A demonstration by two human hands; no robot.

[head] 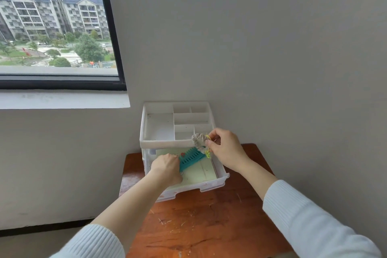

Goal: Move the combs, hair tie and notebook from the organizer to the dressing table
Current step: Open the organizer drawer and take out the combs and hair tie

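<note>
A white plastic organizer (159, 123) stands at the back of the reddish wooden dressing table (201, 222), its lower drawer (211, 185) pulled out. My left hand (166, 168) reaches into the drawer and grips a teal comb (191, 157). Under the comb lies a pale notebook (201, 172) on the drawer floor. My right hand (225, 148) is above the drawer's right side and holds a grey ruffled hair tie (199, 141) together with a small yellow-green item (208, 154) that I cannot make out clearly.
The organizer's top tray has several compartments with nothing visible in them. A grey wall runs close behind and to the right. A window with a sill (62, 99) is at the upper left. The table's front half shows scratches and small specks.
</note>
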